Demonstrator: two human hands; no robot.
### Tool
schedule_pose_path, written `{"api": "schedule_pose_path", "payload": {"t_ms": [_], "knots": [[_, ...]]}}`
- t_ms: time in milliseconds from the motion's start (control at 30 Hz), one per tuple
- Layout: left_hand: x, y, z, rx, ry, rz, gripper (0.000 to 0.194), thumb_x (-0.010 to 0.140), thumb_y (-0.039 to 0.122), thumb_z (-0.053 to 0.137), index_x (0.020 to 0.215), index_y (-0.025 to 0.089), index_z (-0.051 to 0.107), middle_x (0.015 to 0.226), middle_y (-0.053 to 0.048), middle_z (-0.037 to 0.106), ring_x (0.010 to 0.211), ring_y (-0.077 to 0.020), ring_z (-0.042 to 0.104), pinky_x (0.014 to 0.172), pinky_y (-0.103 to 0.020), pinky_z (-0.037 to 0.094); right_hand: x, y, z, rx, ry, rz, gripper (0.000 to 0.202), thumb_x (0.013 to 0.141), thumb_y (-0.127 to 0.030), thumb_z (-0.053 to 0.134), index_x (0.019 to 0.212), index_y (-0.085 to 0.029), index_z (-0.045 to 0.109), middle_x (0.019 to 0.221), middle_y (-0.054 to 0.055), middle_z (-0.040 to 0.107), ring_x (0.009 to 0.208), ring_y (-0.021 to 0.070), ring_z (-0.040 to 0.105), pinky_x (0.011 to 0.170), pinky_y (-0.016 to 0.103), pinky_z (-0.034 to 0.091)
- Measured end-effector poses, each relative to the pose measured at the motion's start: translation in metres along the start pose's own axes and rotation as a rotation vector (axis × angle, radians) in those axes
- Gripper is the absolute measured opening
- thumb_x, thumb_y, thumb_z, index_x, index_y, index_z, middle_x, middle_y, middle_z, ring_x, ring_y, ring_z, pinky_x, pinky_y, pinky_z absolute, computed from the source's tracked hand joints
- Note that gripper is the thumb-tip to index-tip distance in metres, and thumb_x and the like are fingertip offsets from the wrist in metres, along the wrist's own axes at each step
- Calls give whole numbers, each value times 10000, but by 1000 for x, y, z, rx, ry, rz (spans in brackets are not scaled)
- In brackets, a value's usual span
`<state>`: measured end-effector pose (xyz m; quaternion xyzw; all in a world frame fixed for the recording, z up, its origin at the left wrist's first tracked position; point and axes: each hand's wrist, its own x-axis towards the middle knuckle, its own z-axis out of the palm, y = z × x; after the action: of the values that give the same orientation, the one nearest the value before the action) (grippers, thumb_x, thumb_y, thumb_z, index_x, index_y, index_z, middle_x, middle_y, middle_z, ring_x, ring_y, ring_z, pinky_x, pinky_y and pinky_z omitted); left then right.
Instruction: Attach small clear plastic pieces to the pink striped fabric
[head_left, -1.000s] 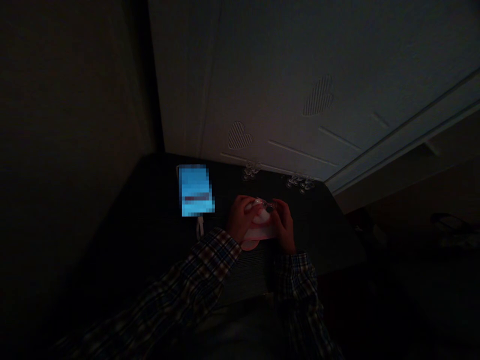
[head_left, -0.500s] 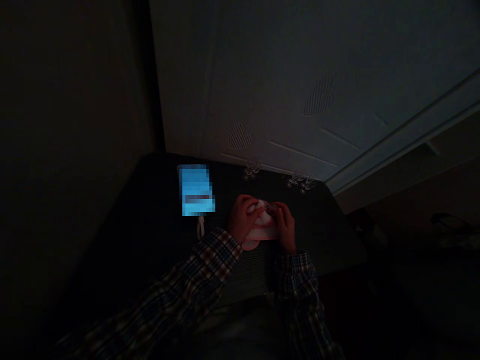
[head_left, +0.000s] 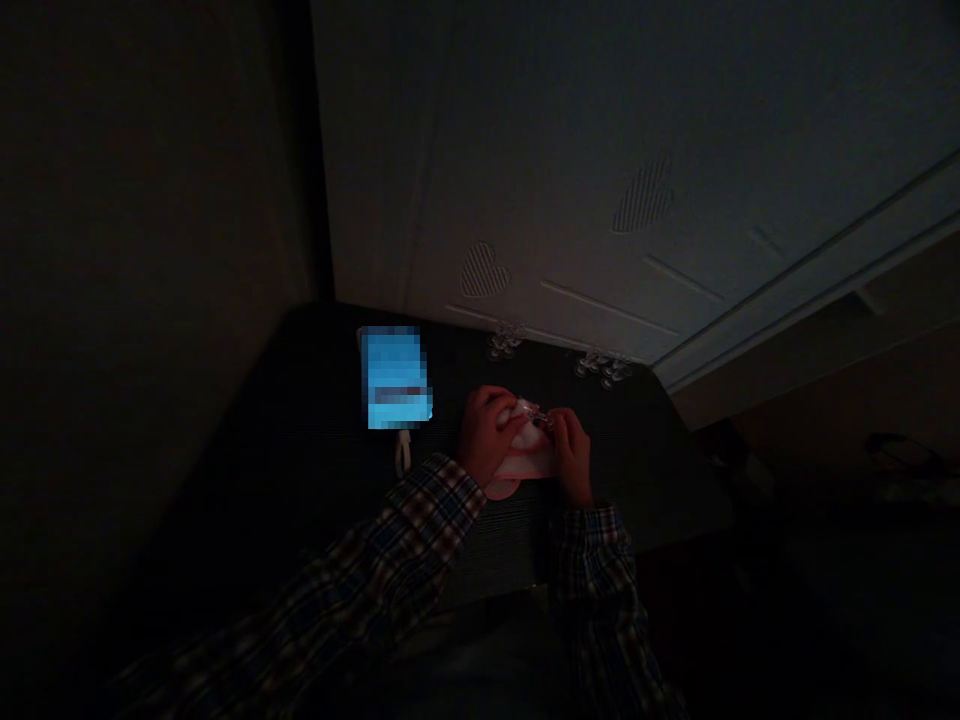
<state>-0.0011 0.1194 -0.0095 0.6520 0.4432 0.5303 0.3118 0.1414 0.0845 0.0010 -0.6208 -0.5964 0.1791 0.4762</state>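
In dim light my left hand (head_left: 484,435) is closed on a soft pink-and-white piece (head_left: 529,465), which looks like cloth, though the dark hides its exact kind. Its thumb and fingers press on the upper part. At the right side of that piece, my right hand (head_left: 574,458) has its fingers pinched together on a small shiny clear piece (head_left: 538,415), perhaps plastic. A rounded pink edge (head_left: 502,489) shows beneath, near my left wrist. Both hands are low over the dark tabletop.
A lit screen (head_left: 396,378), blurred into blocks, stands left of my hands, with a pale strap or cable (head_left: 403,453) below it. Two clusters of small clear pieces, one left (head_left: 506,340) and one right (head_left: 602,366), lie by the white panel (head_left: 555,180) with heart patterns.
My right fingers have drawn slightly away from the left ones, and more of the clear piece shows between them. The whole view has shifted a little.
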Motion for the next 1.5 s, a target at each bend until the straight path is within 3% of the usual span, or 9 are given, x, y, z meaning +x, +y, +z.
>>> {"api": "schedule_pose_path", "payload": {"t_ms": [333, 500, 767, 1167, 1500], "knots": [[-1, 0, 0, -42, -15, 13, 98, 785, 195, 588, 859, 209, 650, 994, -34, 541, 967, -184, 502, 861, -348, 447, 0, -1, -2, 0, -3, -34, 189, 854, -205, 418, 1008, -193, 527, 933, 32, 598, 842, 149, 572, 731, 263, 432], [0, -1, 1, -52, -6, 13, 95, 786, 211, 586, 855, 214, 651, 976, -30, 553, 954, -182, 514, 859, -347, 447, -1, 0, -2, 45, 7, -48, 223, 858, -213, 420, 1057, -192, 521, 988, 48, 588, 874, 152, 566, 757, 276, 438], [2, -1, 0, -66, -21, -38, 80, 789, 257, 586, 804, 190, 627, 889, -28, 590, 875, -176, 547, 788, -328, 462, -2, -8, -3, 37, 21, -37, 206, 874, -282, 430, 995, -188, 568, 928, 34, 614, 846, 154, 575, 745, 267, 433], [0, -4, 2, -30, -33, -70, 136, 792, 276, 583, 821, 181, 676, 915, -50, 553, 898, -185, 528, 809, -343, 459, -2, -9, -4, 24, 7, -13, 207, 874, -305, 432, 978, -190, 570, 864, 24, 622, 771, 150, 585, 681, 256, 441], [0, -5, 2, 29, 3, -43, 112, 784, 267, 594, 825, 206, 678, 907, -43, 553, 908, -196, 502, 820, -366, 453, -2, -11, -4, 51, -3, -25, 205, 863, -305, 443, 974, -192, 572, 913, 39, 623, 840, 166, 593, 733, 281, 449]]}}
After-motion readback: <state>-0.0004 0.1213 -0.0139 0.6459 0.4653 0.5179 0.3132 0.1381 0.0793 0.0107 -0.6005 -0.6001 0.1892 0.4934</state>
